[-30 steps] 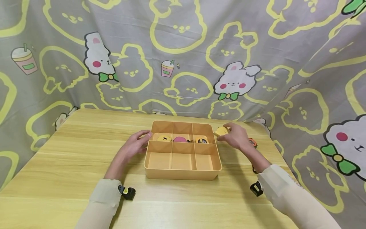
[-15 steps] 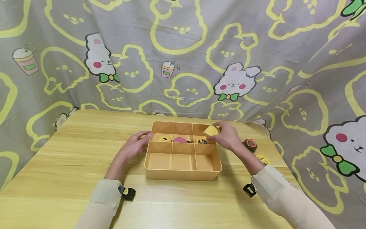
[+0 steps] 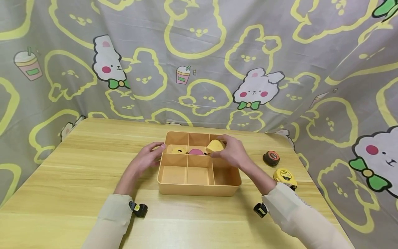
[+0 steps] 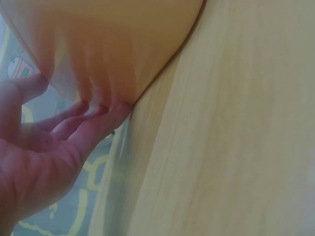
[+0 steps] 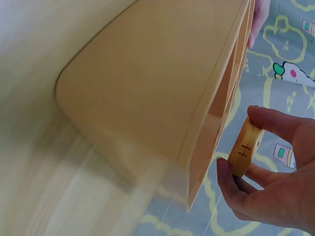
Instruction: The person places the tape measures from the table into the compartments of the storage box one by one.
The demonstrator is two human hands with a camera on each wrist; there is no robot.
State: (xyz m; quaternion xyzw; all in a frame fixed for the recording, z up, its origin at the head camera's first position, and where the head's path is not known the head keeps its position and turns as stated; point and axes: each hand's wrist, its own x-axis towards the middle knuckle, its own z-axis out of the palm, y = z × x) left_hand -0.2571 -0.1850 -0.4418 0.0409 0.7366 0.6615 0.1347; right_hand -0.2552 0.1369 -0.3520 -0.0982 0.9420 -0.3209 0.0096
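Note:
My right hand [image 3: 232, 150] holds a small yellow case [image 3: 215, 146] above the back right compartment of an orange-tan divided box [image 3: 199, 190]. Seen from the right wrist, thumb and fingers pinch this case [image 5: 246, 147], which has brown stitch-like marks on its edge. My left hand [image 3: 148, 155] is at the box's left side; in the left wrist view its fingertips [image 4: 118, 112] touch the outer wall, with the thumb at the rim. In the back row lie a yellow item [image 3: 178, 151] on the left and a round pink item [image 3: 196, 152] in the middle. The right hand hides most of the back right compartment.
To the right of the box, a dark tape measure [image 3: 271, 158] with an orange-red face and a yellow tape measure [image 3: 285, 177] lie on the wooden table [image 3: 93, 166]. A grey patterned curtain [image 3: 205, 62] hangs behind the table and along its right.
My right hand has carried the yellow case left, from beside the box to above its back right compartment. Both tape measures on the table have come into fuller view. The left hand stays put.

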